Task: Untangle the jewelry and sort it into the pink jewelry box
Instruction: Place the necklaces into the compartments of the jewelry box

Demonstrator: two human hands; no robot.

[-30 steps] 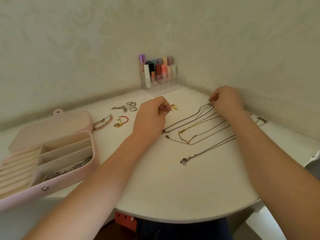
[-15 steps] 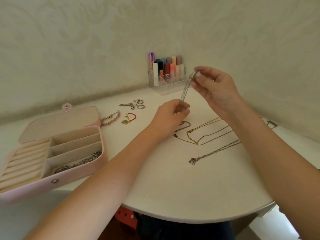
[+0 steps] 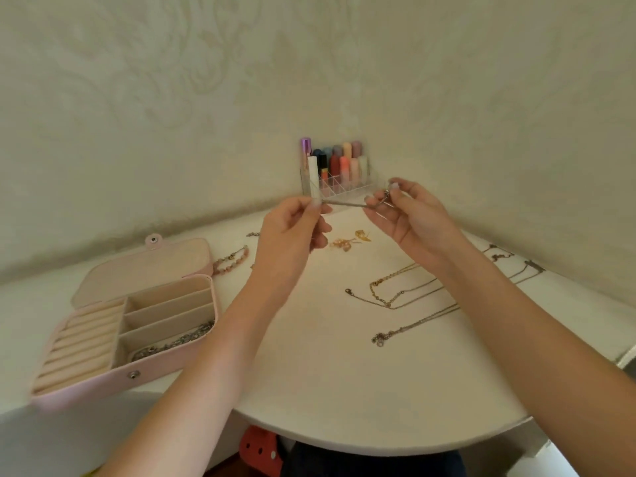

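The left hand (image 3: 292, 235) pinches one end of a thin silver chain (image 3: 344, 203) between thumb and forefinger, the other fingers loosely curled below; the right hand (image 3: 409, 215) pinches the other end, where the clasp seems to sit, palm turned toward the camera; between the two pinches the chain runs taut and nearly level, its long axis from nine o'clock to three o'clock, raised clear of the white table (image 3: 327, 390). The chain looks doubled or twisted along that span, though it is too fine to say which.

The pink jewelry box (image 3: 192, 352) lies open at about eight o'clock from the chain, well apart and lower; its nearest long compartment already holds a heap of silver pieces, the two behind it look bare, and the ring rolls sit at its left end. The left hand is plainly the nearer to the box, so I judge it would lead any carry, with the chain swung along the compartments' length.

Still on the table: several necklaces (image 3: 395, 297) at four o'clock, partly under the right forearm; gold earrings (image 3: 351, 241) just below the hands; a beaded bracelet (image 3: 230, 261) beside the lid. A clear lipstick rack (image 3: 335, 173) stands at twelve o'clock in the corner.
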